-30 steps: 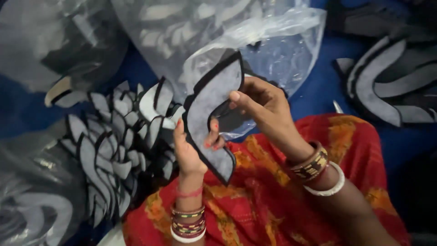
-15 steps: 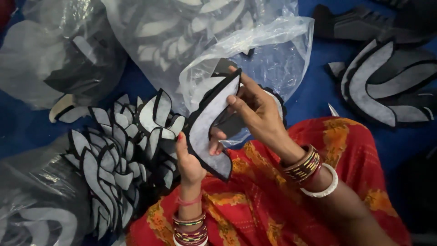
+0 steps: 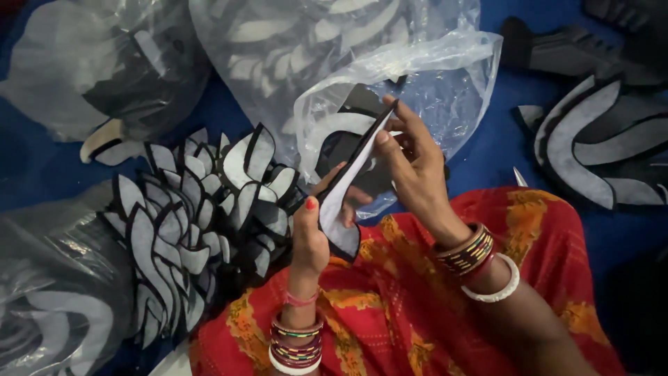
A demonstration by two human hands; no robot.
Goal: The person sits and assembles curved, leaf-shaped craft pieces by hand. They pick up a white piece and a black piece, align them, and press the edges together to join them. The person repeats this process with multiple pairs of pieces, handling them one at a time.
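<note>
At the far left a clear plastic bag [image 3: 83,63] holds dark cut pieces, and another such bag [image 3: 56,306] lies below it on the blue floor covering [image 3: 487,160]; just right of these stands a tight stack of curved grey-and-black shoe-upper pieces [image 3: 188,223], set on edge and fanned, touching the red and orange patterned cloth [image 3: 417,313] over the person's lap. The left hand [image 3: 313,237], bangles at the wrist, rises from the lap with its fingers closed on the lower end of a single curved grey shoe-upper piece [image 3: 344,198]; the thumb with its red nail presses the near face. The piece is held nearly edge-on to the camera, tilted, above the lap and in front of the mouth of a large clear bag [image 3: 390,63] filled with similar pieces. The right hand [image 3: 417,160] pinches the piece's upper end between thumb and fingertips, fingers curled close; its wrist carries striped bangles and a white one. At the far right more curved grey-and-black pieces [image 3: 591,153] lie flat on the blue covering, well apart from the hands.
</note>
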